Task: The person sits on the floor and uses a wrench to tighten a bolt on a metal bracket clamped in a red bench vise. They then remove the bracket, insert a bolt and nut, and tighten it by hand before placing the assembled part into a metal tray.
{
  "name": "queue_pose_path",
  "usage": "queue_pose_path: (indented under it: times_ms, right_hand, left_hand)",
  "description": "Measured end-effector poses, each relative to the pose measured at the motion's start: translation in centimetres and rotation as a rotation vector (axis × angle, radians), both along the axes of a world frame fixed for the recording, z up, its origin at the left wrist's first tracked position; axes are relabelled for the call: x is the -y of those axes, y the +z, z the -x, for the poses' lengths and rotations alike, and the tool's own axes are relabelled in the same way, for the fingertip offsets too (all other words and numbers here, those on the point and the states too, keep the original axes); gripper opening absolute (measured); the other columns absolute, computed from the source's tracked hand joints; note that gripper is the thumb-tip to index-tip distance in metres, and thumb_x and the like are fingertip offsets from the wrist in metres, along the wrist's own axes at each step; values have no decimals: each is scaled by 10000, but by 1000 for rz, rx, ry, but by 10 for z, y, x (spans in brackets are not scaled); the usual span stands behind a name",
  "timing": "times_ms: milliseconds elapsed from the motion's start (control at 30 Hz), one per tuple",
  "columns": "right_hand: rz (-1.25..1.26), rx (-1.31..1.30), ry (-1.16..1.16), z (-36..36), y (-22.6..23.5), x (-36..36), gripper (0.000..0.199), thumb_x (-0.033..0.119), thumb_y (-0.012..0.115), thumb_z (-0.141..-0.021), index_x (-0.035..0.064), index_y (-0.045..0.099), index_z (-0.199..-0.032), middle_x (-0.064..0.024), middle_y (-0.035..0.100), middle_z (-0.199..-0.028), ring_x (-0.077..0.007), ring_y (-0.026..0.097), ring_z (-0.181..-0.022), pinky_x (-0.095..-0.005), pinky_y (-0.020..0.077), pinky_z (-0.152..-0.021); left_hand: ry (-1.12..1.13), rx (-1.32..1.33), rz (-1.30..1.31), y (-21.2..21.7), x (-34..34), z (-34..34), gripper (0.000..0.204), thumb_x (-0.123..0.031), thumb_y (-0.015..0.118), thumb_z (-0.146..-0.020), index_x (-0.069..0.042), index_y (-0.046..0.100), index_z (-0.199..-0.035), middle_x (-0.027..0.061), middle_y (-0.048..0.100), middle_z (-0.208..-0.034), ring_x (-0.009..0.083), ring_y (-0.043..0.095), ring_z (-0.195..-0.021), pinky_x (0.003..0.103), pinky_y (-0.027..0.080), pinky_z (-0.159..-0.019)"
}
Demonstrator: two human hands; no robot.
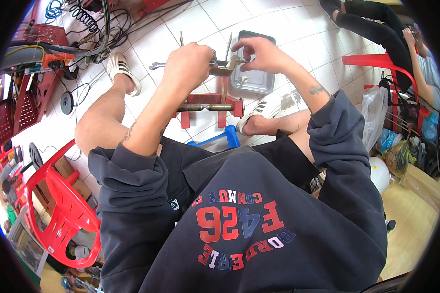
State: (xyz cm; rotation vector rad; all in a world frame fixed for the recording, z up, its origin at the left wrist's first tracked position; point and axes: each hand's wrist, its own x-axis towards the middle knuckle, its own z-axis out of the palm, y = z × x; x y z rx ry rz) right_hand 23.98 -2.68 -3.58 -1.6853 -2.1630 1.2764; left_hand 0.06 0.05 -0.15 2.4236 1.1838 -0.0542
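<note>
At the far left stood a red plastic chair (63, 215) and, beyond it, red tool trays and coiled cables (83, 19) on the white tiled floor (146, 44). A spanner (157, 65) lay on the tiles just left of the work. The left hand (187, 63) was closed in a fist round a tool handle, most likely a wrench, whose head met the brass-coloured metal bracket (226, 68) held up between both hands. Below the bracket, on the floor between the sandalled feet, rested a red steel clamp fixture (211, 105) with a threaded rod (200, 107) running across it. The right hand (261, 53) pinched the fastener at the bracket's right end with thumb and fingertips, the remaining fingers curled. Directly beyond it sat a grey metal tray (259, 83) holding a loose nut. A second person sat on a red chair (376, 63) at the far right, clear of the work. In my judgement the step is best done by holding the fastener steady with the right fingertips while the left turns the tool squarely, keeping the bracket over the tray to catch any dropped part.
</note>
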Motion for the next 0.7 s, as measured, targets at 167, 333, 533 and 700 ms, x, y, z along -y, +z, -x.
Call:
queue_pose_path:
  times_ms: [167,333,533,700]
  right_hand:
    - [131,118,127,-6,-1,3,358,151,659,-882,24,628,-1215,-156,665,-1046,-277,621,-997,-381,493,-884]
    - [155,47,175,-6,4,4,298,169,571,-941,-12,647,-1166,-165,667,-1070,-297,617,-1014,-374,488,-903]
    - [171,-20,110,1,9,4,253,97,598,-901,-28,655,-1114,-154,688,-1019,-251,655,-898,-351,519,-834]
    - [60,38,121,-1,9,1,227,95,651,-871,-22,660,-1065,-151,686,-967,-234,661,-837,-339,528,-792]
  left_hand:
    - [-12,18,-66,-9,-1,2,177,-256,693,-859,-88,746,-868,156,677,-733,354,661,-710,454,522,-661]
    - [-21,2,-66,-9,-1,4,168,-247,690,-854,-88,745,-867,160,675,-737,356,661,-714,454,521,-658]
    - [-26,-32,-39,-3,0,2,104,-71,640,-778,-52,720,-842,183,688,-802,356,690,-780,453,553,-703]
    - [-16,-16,-27,-3,1,2,110,-82,638,-786,-56,724,-851,186,690,-810,355,692,-777,455,554,-699]
